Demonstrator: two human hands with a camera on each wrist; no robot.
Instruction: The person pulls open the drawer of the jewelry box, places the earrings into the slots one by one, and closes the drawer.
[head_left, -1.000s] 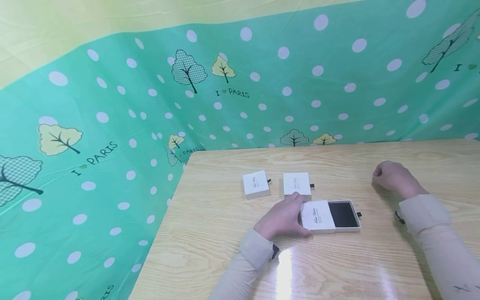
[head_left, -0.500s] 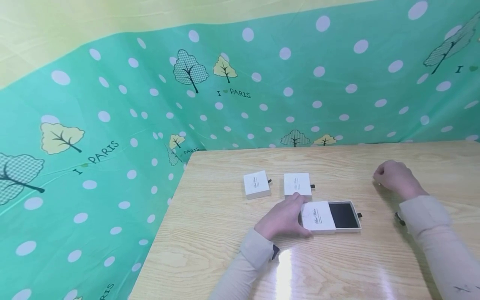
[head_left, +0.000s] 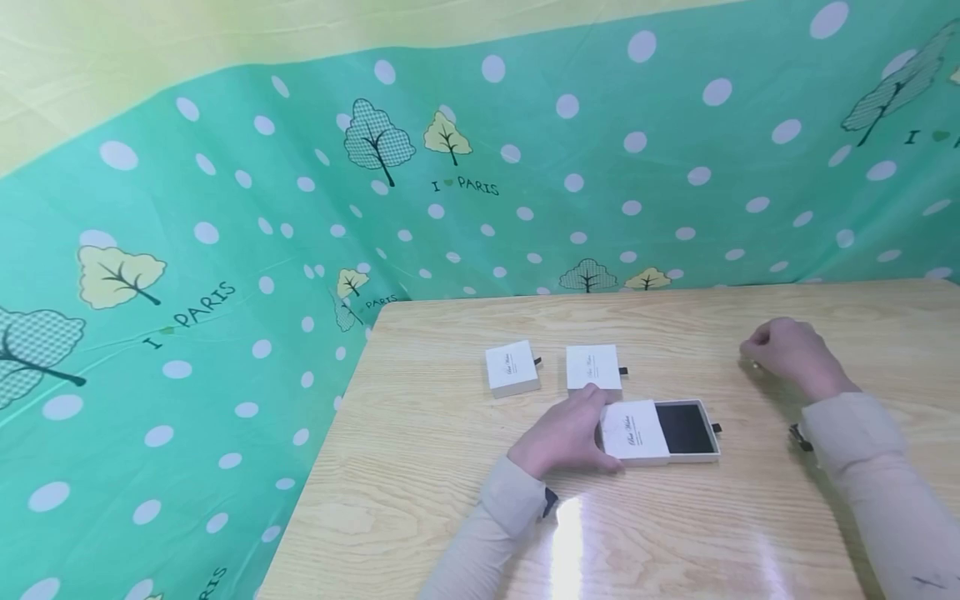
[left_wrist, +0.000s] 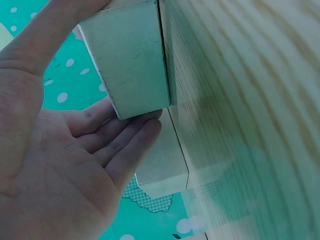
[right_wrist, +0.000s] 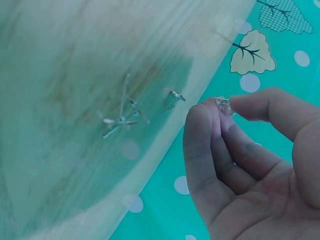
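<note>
In the head view a white sliding-drawer gift box [head_left: 634,430] lies on the table with its drawer [head_left: 708,457] partly pulled out to the right, baring a black lining. My left hand [head_left: 566,432] holds the sleeve's left end between thumb and fingers; the left wrist view shows that box end [left_wrist: 129,60] up close. Farther right my right hand [head_left: 797,357] is held low over the table. Thumb and forefinger pinch a small sparkling silver jewelry piece [right_wrist: 222,104] in the right wrist view. Several thin silver pieces [right_wrist: 121,120], blurred, lie on the table beside that hand.
Two more closed white gift boxes stand behind the left hand: one in the middle [head_left: 592,367], close to the held box, and one farther left [head_left: 512,367]. Each has a black pull tab. A green dotted curtain [head_left: 525,167] hangs behind the wooden table [head_left: 405,467].
The right hand has shifted slightly left and up, and a tiny glint now shows at its fingertips. The left hand and the boxes stay in place.
</note>
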